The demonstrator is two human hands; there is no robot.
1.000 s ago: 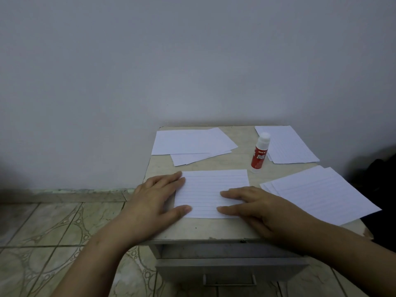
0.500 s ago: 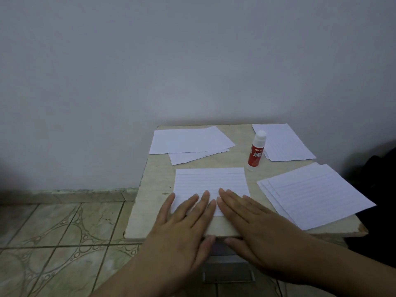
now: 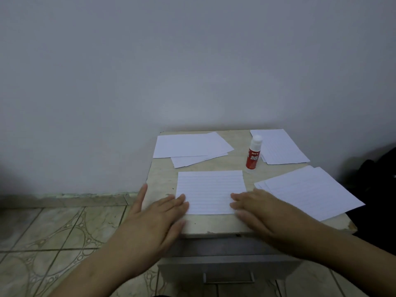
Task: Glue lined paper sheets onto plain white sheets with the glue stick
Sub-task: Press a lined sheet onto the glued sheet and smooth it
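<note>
White lined sheet [image 3: 211,191] lies flat at near centre of the small table [image 3: 162,179], left hand [image 3: 158,213] and right hand [image 3: 257,207] pressing its near corners, fingers straight and flat. Red glue stick [image 3: 252,154] stands upright just beyond it; plain sheets [image 3: 190,145] far left, lined stacks far right [image 3: 280,147] and right [image 3: 310,191].

Lined sheet [image 3: 211,190] flat, just in front of upright red glue stick [image 3: 253,154]; plain white sheets [image 3: 190,144] left of it; lined stacks [image 3: 280,147] right.
</note>
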